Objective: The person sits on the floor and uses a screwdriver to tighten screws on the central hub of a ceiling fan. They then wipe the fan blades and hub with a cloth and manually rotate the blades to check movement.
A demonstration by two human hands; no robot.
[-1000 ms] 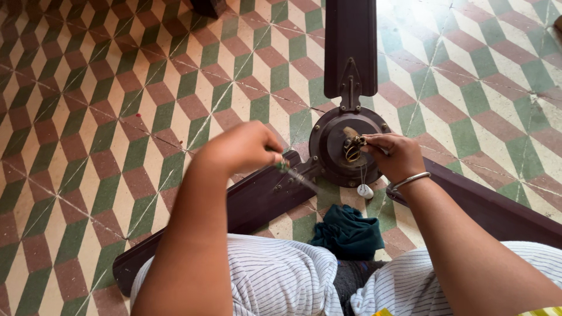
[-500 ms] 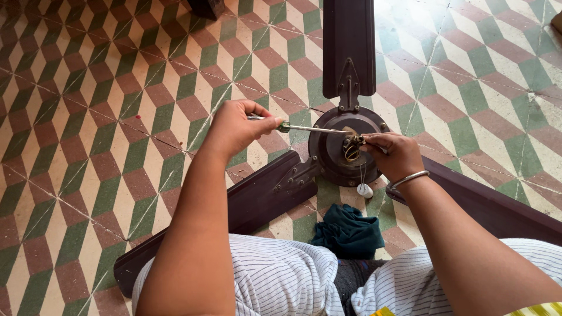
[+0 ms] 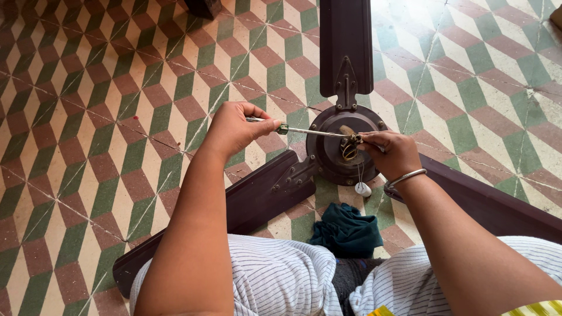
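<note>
The left hand point(image 3: 234, 129) grips a screwdriver point(image 3: 304, 130), its tip at the fan hub point(image 3: 345, 149); the right hand point(image 3: 392, 153) pinches the wires point(image 3: 349, 146) there.

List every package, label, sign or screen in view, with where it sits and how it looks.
None show clearly: no sign, no screen, no label.
Possible package: bottom edge by the person's lap, a yellow corner, mostly cut off; kind unclear.
Tag-like piece: small, white, rounded, hanging on a thread below the fan hub; blank as far as can be seen.
</note>
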